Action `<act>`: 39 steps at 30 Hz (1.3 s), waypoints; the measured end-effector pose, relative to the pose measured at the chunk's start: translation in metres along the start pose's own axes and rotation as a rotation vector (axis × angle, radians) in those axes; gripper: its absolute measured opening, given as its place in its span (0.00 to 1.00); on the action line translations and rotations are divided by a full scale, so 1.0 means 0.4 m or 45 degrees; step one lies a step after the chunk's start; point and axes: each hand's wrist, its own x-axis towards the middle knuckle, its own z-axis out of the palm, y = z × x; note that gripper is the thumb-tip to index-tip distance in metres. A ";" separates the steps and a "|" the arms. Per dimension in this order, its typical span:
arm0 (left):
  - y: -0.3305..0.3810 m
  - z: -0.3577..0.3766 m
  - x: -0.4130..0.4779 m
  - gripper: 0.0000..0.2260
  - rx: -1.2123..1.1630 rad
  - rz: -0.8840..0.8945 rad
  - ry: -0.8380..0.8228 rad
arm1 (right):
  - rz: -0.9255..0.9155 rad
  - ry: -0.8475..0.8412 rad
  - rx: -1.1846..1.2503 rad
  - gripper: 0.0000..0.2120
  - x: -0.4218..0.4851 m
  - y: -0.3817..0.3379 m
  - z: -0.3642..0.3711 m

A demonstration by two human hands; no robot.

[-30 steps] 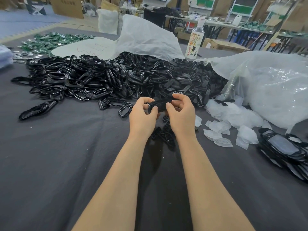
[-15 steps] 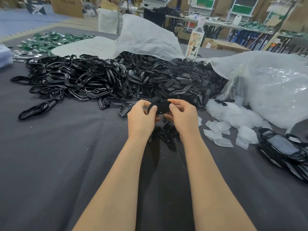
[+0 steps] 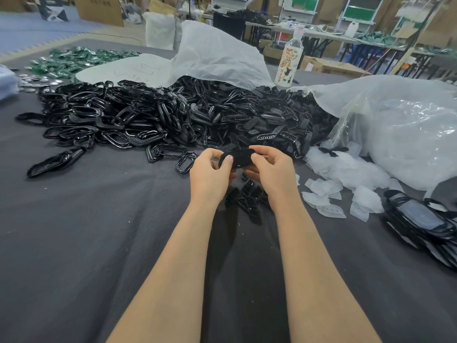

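both hands, left hand point(image 3: 210, 175) and right hand point(image 3: 273, 173), are pinching a black plastic piece point(image 3: 239, 158) above the dark grey cloth point(image 3: 99, 231), near a black parts heap point(image 3: 173, 120); a bottle point(image 3: 289, 61) is standing behind, in a cluttered workshop.

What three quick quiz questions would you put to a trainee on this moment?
1. True or false: the left hand and the right hand both hold one black part.
2. The bottle stands: A) behind the black pile; B) beside the person's elbows; C) on its side.
3. Fill in: the clear film pieces lie on the person's ___ side.
Key: 1 true; 2 A; 3 right.
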 end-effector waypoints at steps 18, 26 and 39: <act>-0.012 0.010 0.006 0.08 -0.028 -0.009 -0.123 | -0.053 0.086 -0.273 0.05 0.008 0.019 -0.004; -0.011 0.002 0.006 0.09 -0.156 -0.016 0.028 | 0.089 0.417 -1.114 0.15 0.034 0.009 -0.109; -0.009 0.000 0.005 0.07 -0.162 -0.026 0.046 | -0.150 0.334 -0.839 0.15 0.016 0.004 -0.091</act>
